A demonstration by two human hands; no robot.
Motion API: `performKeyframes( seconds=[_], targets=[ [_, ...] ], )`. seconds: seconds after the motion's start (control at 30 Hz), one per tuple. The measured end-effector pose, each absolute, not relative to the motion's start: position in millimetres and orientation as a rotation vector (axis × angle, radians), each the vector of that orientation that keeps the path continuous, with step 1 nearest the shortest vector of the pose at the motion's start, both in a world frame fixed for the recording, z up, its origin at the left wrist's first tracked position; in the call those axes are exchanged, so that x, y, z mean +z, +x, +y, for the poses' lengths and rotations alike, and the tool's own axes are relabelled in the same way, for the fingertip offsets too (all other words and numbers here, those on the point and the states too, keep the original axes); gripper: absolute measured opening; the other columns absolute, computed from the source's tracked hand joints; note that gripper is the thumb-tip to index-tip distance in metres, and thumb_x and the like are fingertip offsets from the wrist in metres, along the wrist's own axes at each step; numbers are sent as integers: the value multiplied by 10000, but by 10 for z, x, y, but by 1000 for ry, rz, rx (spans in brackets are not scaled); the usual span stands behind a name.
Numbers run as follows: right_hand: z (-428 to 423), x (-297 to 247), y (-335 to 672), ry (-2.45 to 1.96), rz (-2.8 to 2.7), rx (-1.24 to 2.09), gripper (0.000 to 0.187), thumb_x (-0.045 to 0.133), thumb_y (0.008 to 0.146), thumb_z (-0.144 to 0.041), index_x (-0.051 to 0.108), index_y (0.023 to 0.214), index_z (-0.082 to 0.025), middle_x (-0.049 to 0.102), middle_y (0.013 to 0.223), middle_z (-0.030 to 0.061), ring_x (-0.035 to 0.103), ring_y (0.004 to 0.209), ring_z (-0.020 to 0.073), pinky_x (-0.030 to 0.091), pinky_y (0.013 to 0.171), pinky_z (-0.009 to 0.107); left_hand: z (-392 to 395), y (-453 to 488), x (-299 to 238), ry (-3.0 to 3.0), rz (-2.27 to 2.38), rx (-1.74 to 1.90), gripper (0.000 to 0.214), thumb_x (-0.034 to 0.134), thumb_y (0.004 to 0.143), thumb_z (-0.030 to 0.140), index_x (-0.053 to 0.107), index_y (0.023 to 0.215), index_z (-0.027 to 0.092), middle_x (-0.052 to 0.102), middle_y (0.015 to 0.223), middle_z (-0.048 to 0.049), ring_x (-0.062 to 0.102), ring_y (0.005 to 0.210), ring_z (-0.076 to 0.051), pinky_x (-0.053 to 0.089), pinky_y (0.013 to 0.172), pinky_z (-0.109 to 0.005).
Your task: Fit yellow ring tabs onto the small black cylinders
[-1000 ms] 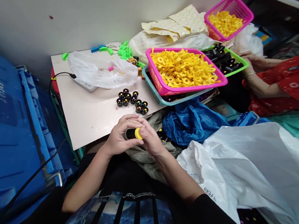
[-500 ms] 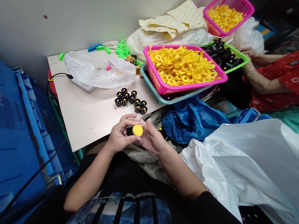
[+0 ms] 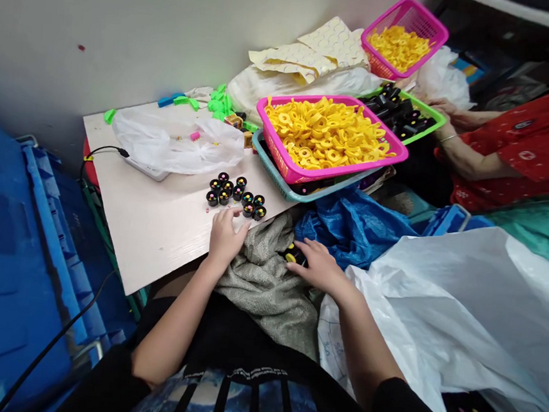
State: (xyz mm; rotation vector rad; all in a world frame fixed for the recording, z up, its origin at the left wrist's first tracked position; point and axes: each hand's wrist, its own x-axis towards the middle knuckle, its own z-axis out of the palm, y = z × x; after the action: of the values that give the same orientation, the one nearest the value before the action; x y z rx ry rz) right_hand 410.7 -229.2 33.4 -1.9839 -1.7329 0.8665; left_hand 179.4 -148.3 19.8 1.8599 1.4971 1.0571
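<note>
My left hand [image 3: 226,237] is at the front edge of the white table, fingers apart, just before a cluster of small round black caps [image 3: 226,186] with coloured dots in them. Nothing shows in that hand. Over the mouth of a grey woven sack [image 3: 270,296] is my right hand [image 3: 320,267], its fingers spread. Under its fingertips lie black pieces with yellow ends [image 3: 291,257], partly hidden by the sack and the hand; whether the fingers touch them I cannot tell.
A pink basket of yellow plastic parts [image 3: 327,133] sits on a blue-grey basket [image 3: 277,179]. Behind is a green basket of black pieces [image 3: 429,109], beside a person in a red sleeve [image 3: 528,136]. White plastic sheeting [image 3: 445,294] lies at right, blue bins [image 3: 8,251] at left.
My hands have moved apart. The black cylinder with a yellow end has left my left hand, which is now by the caps; my right hand has gone to the sack mouth.
</note>
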Motion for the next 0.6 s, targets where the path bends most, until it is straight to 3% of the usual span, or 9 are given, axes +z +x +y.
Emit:
performKeyframes(
  seconds=[0.07,0.2,0.27,0.37,0.47,0.6],
  targets=[
    [-2269,397,4176,-1954,-1805,786,400,703,753,-370,692,1111,-193,620,1298,174,514,1268,365,364,1067,582,-1330,1842,122,1905,1600,986,309,701,773,218,616,1064,153,622,1019,-101,548,1016,-268,431,926,-425],
    [-2083,893,4170,-1693,-1697,615,270,547,887,-396,715,1025,-236,740,1034,78,681,965,252,518,884,420,-1181,1898,75,1964,1677,875,325,712,759,231,630,1066,159,606,1042,-113,536,1033,-291,427,933,-433],
    [-1862,1214,4178,-1657,-1638,370,267,527,902,-400,727,935,-225,745,940,71,678,893,240,515,835,383,-1163,1919,74,1962,1705,859,311,704,767,246,636,1060,165,604,1035,-113,536,1035,-291,432,936,-433],
    [-1324,1567,4234,-1739,-1727,101,264,524,904,-349,734,928,-193,737,960,89,655,943,250,477,872,373,-1167,1934,88,1944,1722,891,269,687,776,261,637,1025,173,607,1030,-105,542,1034,-284,441,934,-434],
    [-663,1667,4248,-2048,-1922,178,265,531,899,-296,738,1006,-169,739,1005,107,656,974,258,468,847,350,-1216,1894,136,1924,1696,996,230,662,775,260,618,983,173,619,1027,-98,552,1037,-276,435,952,-442],
    [-59,1561,4123,-2338,-2108,321,205,659,809,-265,749,916,-116,736,1001,163,662,952,268,468,808,324,-1350,1700,211,1721,1623,1053,269,642,759,291,575,995,182,641,1027,-88,584,996,-253,451,923,-439]
  ],
)
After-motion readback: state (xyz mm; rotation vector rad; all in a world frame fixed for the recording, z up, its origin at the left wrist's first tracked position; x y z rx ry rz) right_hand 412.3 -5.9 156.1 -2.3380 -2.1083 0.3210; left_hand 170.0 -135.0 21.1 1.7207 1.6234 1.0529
